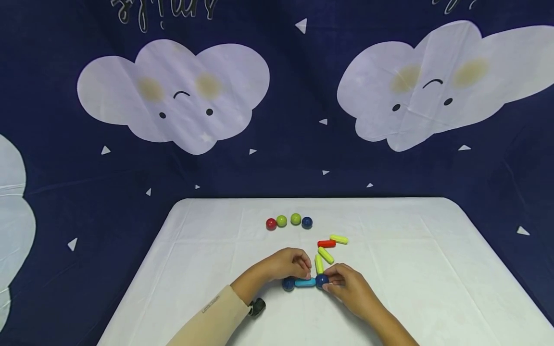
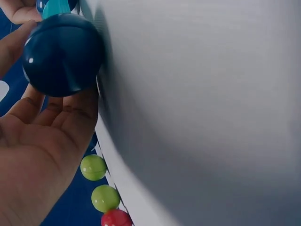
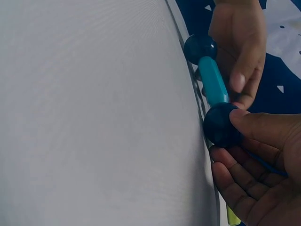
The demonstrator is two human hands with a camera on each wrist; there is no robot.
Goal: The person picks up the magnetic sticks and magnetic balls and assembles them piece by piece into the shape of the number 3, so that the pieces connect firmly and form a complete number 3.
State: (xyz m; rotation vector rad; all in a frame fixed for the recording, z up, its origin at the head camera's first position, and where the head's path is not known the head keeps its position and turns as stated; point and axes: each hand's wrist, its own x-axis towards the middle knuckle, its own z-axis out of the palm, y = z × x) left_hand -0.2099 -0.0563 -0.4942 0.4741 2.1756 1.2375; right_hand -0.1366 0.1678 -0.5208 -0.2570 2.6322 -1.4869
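Note:
A teal rod (image 1: 305, 282) lies between two dark blue balls, joined to them end to end. My right hand (image 1: 349, 289) pinches the right-hand blue ball (image 3: 222, 125), its thumb pressed on the side in the right wrist view. Just behind the rod is my left hand (image 1: 289, 264), fingers loosely bent and thumb tip right at the rod's edge. The left-hand blue ball (image 2: 63, 55) fills the foreground of the left wrist view, in front of my left fingers. A yellow rod (image 1: 319, 264) stands out from behind the right-hand ball.
Beyond my hands lie a red rod (image 1: 326, 244) and more yellow rods (image 1: 339, 239). Farther back is a row of balls: a red ball (image 1: 270, 224), two green balls (image 1: 282, 221) and a blue ball (image 1: 307, 222). A white cloth covers the table (image 1: 207, 269).

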